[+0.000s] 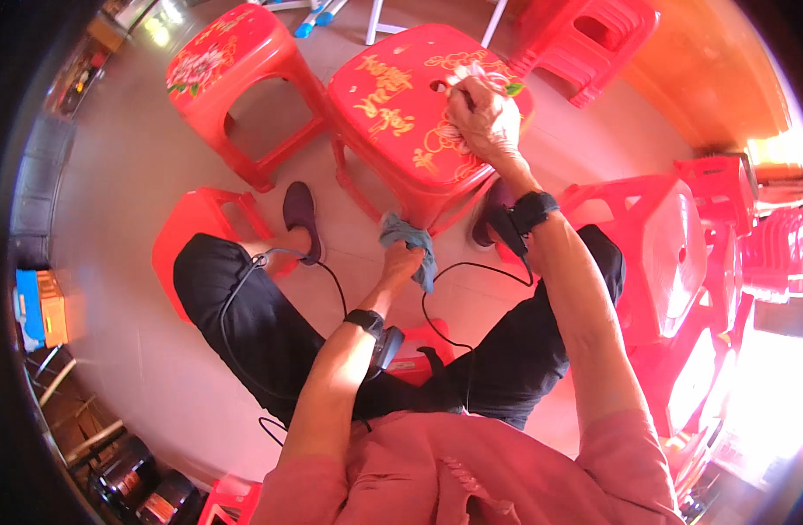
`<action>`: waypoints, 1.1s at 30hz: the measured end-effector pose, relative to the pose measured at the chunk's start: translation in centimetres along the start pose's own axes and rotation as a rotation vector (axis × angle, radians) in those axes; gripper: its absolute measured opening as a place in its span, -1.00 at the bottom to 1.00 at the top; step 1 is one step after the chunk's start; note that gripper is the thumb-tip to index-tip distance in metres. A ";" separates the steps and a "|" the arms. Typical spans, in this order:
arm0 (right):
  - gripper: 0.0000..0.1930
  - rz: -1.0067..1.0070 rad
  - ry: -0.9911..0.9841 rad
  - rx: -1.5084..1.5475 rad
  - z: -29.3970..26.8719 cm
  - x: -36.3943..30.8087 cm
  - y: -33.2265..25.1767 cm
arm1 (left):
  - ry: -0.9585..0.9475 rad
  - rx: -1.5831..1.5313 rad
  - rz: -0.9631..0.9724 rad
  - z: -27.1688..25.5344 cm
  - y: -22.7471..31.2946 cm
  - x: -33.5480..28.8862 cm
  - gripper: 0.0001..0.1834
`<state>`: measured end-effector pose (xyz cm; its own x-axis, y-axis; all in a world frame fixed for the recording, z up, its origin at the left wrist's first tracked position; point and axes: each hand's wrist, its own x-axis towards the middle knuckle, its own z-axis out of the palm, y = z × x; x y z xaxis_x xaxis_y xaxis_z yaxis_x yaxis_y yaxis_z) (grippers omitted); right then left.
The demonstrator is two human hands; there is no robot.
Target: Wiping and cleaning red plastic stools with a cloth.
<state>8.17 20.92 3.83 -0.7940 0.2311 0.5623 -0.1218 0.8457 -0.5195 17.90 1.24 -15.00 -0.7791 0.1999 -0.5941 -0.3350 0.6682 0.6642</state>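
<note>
A red plastic stool (393, 162) with a printed flower and gold pattern on its seat stands between my feet. On its seat, over the printed flower, rests my right hand (487, 122), its fingers curled in; whatever they may hold is hidden. My left hand (403, 264) is closed around a blue-grey cloth (408, 232) and holds it against the lower part of the stool's near leg. Part of the cloth hangs down beside the fingers.
Another printed red stool (244, 70) stands at the far left. Stacked red stools (585, 39) are at the far right, and more stools (655, 254) crowd my right side. Black cables (428, 311) run from my wrist bands. Dark canisters (126, 468) stand at lower left.
</note>
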 end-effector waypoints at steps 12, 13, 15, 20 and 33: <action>-0.85 0.246 0.089 0.379 -1.1 0.0 0.1 | -0.385 0.011 0.740 -19.1 17.0 -10.3 -0.52; -0.85 0.247 0.097 0.373 -1.2 -0.2 0.7 | -0.229 0.101 0.843 -20.0 18.5 -10.3 -0.57; -0.85 0.268 0.114 0.388 -1.1 -0.2 1.1 | -0.023 0.133 0.915 -20.7 20.1 -9.6 -0.59; -0.83 0.183 0.226 0.371 -0.5 0.2 0.8 | 0.146 0.408 1.097 -20.4 19.9 -5.2 -0.71; -0.57 0.160 -0.202 0.364 -2.5 1.3 -2.0 | -0.124 -1.390 0.232 -12.1 11.6 2.3 -0.47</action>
<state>8.83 20.78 7.21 -0.9160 0.2159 0.3381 -0.1608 0.5744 -0.8026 5.84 0.71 -3.16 -0.8613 0.3155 -0.3983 -0.5053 -0.6136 0.6068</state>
